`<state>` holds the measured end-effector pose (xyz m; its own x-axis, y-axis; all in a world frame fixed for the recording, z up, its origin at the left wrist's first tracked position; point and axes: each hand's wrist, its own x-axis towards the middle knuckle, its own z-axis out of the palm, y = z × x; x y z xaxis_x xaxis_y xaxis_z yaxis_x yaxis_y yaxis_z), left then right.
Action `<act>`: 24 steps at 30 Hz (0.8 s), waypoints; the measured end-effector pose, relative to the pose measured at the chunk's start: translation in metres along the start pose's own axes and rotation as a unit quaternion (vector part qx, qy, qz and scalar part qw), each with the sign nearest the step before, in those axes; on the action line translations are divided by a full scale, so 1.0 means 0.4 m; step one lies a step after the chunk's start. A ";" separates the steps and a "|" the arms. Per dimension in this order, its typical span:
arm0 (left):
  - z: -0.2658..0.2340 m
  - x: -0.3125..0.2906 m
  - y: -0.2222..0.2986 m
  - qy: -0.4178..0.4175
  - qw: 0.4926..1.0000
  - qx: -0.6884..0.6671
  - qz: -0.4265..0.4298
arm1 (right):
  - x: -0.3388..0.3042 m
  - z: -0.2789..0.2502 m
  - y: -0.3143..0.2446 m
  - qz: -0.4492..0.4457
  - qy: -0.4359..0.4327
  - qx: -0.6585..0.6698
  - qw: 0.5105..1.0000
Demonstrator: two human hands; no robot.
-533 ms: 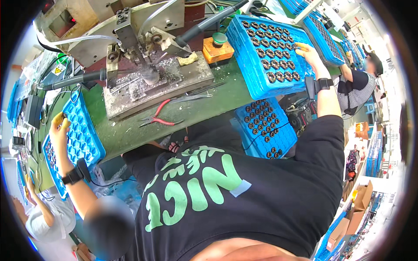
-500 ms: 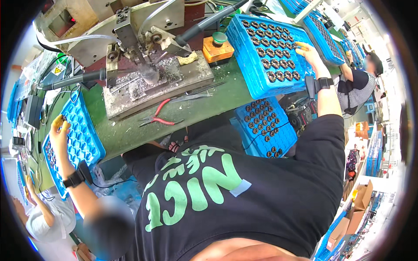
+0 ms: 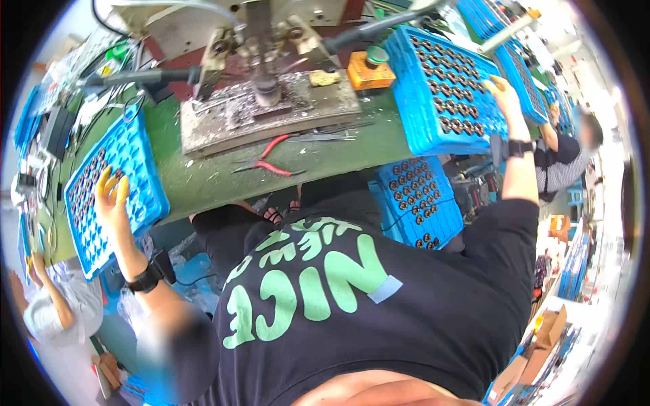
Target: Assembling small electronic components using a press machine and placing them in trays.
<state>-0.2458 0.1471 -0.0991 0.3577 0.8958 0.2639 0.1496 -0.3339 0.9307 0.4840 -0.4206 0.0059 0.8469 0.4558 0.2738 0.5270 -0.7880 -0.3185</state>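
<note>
My left hand, with yellow coverings on its fingertips, hovers over the left blue tray. Its fingers are apart; a small dark ring-shaped part shows by the fingertips, in or just above the tray. Other such parts fill pockets on that tray's left side. At the right, my right hand reaches over the right edge of a stack of blue trays, fingers stretched out near rows of black-and-copper ring-shaped parts. Whether those fingertips touch a part cannot be made out.
A metal press on a debris-covered base stands between the trays. Before it lie red-handled pliers and tweezers. An orange box with a green lid sits beside it. Another filled tray is below the table edge. Two people work nearby.
The view has shifted, so the press sits higher and farther right. My left hand has moved rightward over its tray, uncovering filled pockets. My right hand stays by the right tray's edge.
</note>
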 end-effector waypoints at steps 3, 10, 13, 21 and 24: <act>0.040 -0.034 0.017 0.019 1.000 0.008 -0.005 | -0.083 -0.043 -0.187 -0.096 0.081 0.120 0.985; 0.183 -0.068 0.091 0.014 0.999 0.041 -0.019 | -0.451 0.084 -0.673 -0.396 0.213 0.125 0.884; 0.211 -0.077 0.097 0.011 0.999 0.047 -0.015 | -0.534 0.214 -0.763 -0.355 0.173 0.145 0.907; 0.220 -0.099 0.116 0.025 0.999 0.039 0.005 | -0.562 0.355 -0.775 -0.326 0.151 0.142 0.923; 0.229 -0.101 0.134 0.034 0.994 0.099 0.016 | -0.563 0.355 -0.772 -0.313 0.149 0.144 0.927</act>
<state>-0.1680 0.0660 -0.0831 0.3031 0.8993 0.3152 0.3200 -0.4076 0.8553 0.1405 -0.2211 -0.0864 0.3347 0.6183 0.7111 0.9418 -0.2455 -0.2299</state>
